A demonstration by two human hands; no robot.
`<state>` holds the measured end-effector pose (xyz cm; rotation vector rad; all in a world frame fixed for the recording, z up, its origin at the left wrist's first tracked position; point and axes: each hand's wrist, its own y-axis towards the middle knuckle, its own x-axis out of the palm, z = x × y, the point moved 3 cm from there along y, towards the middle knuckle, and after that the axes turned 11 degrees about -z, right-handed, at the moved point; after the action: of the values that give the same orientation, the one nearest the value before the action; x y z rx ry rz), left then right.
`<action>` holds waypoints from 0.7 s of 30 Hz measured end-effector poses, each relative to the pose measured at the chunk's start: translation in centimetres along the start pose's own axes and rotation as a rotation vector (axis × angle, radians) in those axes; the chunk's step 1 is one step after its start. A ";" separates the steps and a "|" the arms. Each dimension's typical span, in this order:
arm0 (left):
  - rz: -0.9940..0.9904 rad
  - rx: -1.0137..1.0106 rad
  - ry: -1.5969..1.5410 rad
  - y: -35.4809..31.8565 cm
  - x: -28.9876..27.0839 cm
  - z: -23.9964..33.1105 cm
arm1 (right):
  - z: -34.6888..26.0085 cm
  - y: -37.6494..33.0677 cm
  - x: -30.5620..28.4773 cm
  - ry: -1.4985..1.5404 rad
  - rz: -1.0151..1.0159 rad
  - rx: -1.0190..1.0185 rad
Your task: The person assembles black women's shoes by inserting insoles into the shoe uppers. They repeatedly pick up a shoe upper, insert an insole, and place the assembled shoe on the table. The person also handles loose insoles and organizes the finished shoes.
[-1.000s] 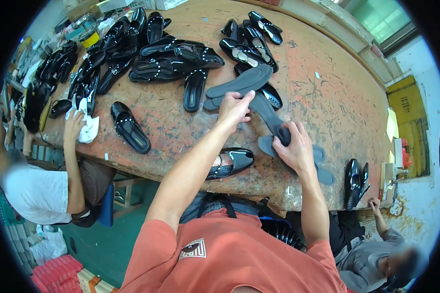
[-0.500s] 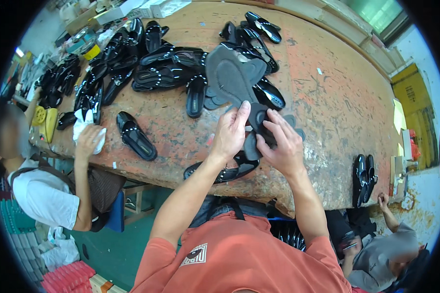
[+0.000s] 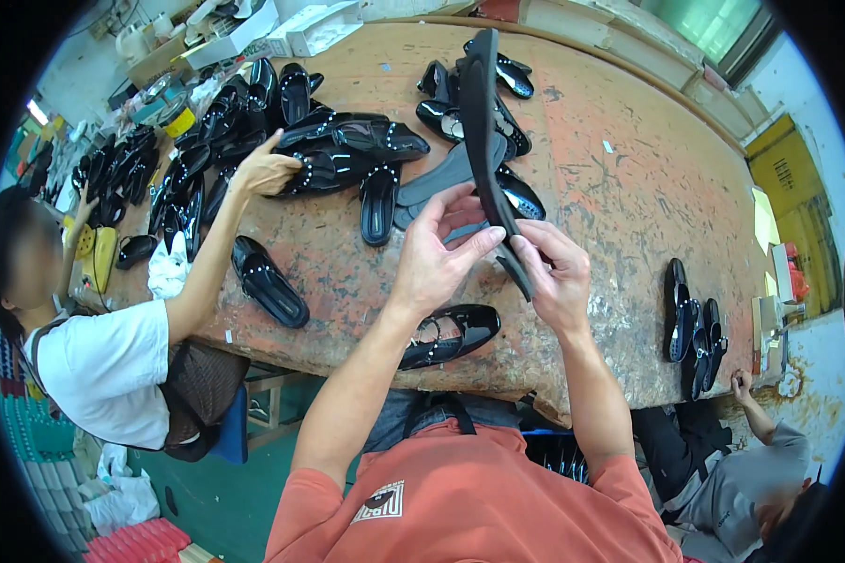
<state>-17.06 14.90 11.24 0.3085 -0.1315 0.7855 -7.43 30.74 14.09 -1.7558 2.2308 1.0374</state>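
A dark grey shoe insole [image 3: 480, 122] stands nearly upright and edge-on above the table. My right hand [image 3: 556, 272] pinches its lower end between thumb and fingers. My left hand [image 3: 446, 253] holds it from the other side, thumb against its face and fingers curled. A small dark strip [image 3: 516, 274] hangs beside the lower end; whether it belongs to the insole I cannot tell. Behind lie flat grey insoles [image 3: 432, 180], partly hidden by the held one. Nearest my forearms, a black patent shoe [image 3: 453, 335] with a studded strap lies at the table's front edge.
Many black shoes [image 3: 221, 117] crowd the worn table [image 3: 620, 216] at the left. A co-worker's hand [image 3: 268, 174] touches a shoe there, near a white cloth [image 3: 169, 269]. Several black shoes [image 3: 695, 338] are at the right, beside another person's hand [image 3: 741, 385].
The insole has turned from flat-on to edge-on in my hands. The left co-worker's hand has gone from the white cloth to the shoes. One more shoe stands at the right.
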 end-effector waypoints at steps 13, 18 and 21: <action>-0.107 -0.159 -0.538 -1.4 3.9 1.6 | -0.6 -1.0 0.0 -0.067 0.333 -0.146; -0.058 -0.223 -0.473 -2.3 2.0 -0.9 | 1.9 -0.5 0.0 0.339 0.644 0.030; 0.006 -0.259 -0.525 -2.8 2.5 0.0 | 2.4 -1.1 -0.1 0.138 0.524 0.138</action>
<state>-13.33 14.75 11.18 0.2620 -0.7224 0.6697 -7.23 32.10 11.81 -1.2469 2.8588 0.8236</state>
